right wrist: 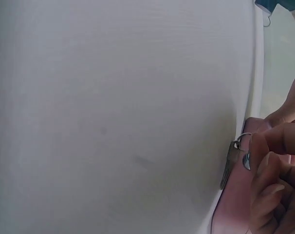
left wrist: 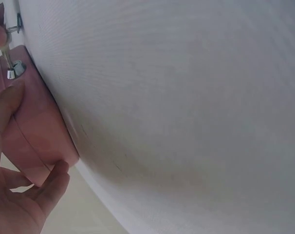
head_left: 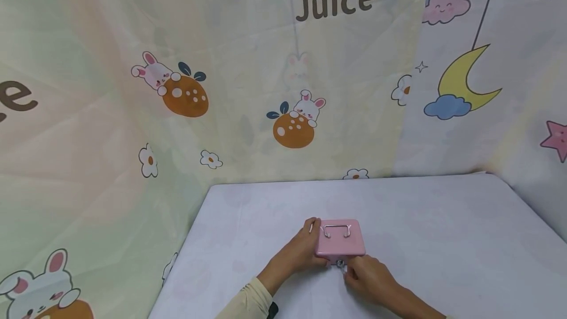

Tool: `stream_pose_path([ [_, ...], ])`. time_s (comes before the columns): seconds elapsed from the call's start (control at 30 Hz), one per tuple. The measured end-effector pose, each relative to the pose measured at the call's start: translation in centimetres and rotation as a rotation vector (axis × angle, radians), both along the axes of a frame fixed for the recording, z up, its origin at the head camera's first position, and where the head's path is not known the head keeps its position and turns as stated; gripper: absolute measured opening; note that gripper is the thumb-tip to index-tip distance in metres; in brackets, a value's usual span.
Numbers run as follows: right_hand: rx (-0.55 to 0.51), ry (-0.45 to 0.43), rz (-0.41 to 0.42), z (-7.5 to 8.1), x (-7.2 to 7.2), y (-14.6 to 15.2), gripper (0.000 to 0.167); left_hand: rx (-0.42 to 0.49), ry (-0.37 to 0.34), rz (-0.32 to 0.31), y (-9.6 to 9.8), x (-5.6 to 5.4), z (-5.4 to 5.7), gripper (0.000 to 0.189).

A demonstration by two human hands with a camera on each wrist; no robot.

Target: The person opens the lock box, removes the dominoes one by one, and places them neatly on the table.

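A small pink metal cash box (head_left: 340, 242) with a silver lid handle (head_left: 337, 230) stands on the table, its lid down. My left hand (head_left: 302, 246) grips the box's left side, thumb along the front and fingers behind, as the left wrist view shows. At the front lock (left wrist: 20, 68), my right hand (head_left: 369, 277) pinches a key (left wrist: 8, 57) that reaches the lock; how deep it sits I cannot tell. From a ring (right wrist: 244, 135) on the pinched key dangles a second key (right wrist: 229, 168), close to the box front. My right fingers hide the pinched key in the right wrist view.
A white cloth covers the table (head_left: 248, 215). Printed curtains (head_left: 248, 38) with rabbits, fruit and a moon enclose its back and sides. A small dark object (head_left: 272, 309) shows beside the left sleeve (head_left: 250, 302).
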State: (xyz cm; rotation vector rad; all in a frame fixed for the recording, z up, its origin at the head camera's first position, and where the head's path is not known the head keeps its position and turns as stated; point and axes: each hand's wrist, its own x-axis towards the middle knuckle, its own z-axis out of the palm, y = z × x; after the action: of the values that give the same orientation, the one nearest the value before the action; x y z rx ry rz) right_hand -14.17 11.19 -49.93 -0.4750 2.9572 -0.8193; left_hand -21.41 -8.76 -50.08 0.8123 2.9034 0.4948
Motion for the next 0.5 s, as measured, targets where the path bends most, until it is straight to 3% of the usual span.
stream_pose_path([
  [0.17, 0.040, -0.018, -0.060, 0.11, 0.34, -0.49, 0.025, 0.001, -0.004, 0.003, -0.03, -0.08, -0.23, 0.111],
  [0.5, 0.051, -0.009, -0.073, -0.20, 0.44, -0.81, 0.027, -0.001, 0.000, -0.003, -0.09, -0.20, -0.35, 0.112],
])
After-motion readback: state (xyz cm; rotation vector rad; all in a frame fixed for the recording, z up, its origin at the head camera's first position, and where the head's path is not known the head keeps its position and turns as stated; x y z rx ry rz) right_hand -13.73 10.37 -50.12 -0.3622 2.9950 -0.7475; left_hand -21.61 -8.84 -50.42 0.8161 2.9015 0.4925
